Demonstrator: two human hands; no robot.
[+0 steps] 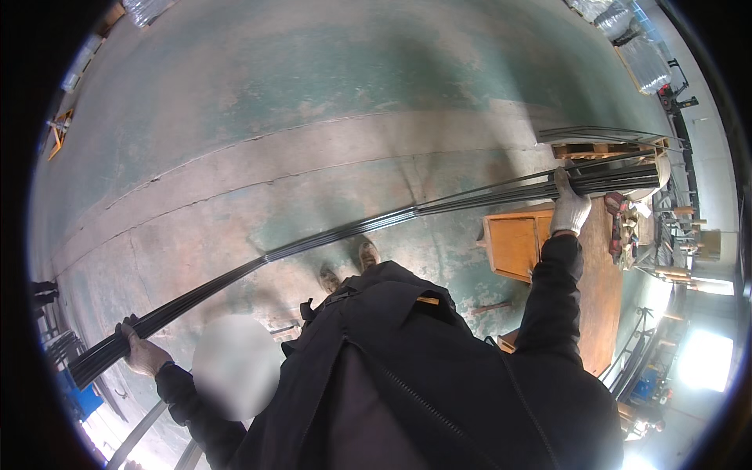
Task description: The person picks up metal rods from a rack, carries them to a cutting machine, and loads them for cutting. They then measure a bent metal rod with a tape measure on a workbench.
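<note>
A long bundle of thin dark metal rods [341, 235] runs across in front of my body, from the lower left to the upper right. Two bands seem to bind it along its middle. My left hand [146, 354], in a pale work glove, is closed around the bundle near its left end. Towards the right end, my gloved right hand [571, 205] grips it, and the rods fan slightly apart there. That end lies over the far part of a brown wooden table [599, 313]. Both arms are spread wide.
An orange-brown wooden cabinet [513, 244] stands beside the table. More dark rods [595, 135] rest over a wooden pallet at the far right. Plastic-wrapped goods [646, 64] stand at the back right. A blue container [84, 395] is at the lower left. The concrete floor [313, 86] has worn green paint.
</note>
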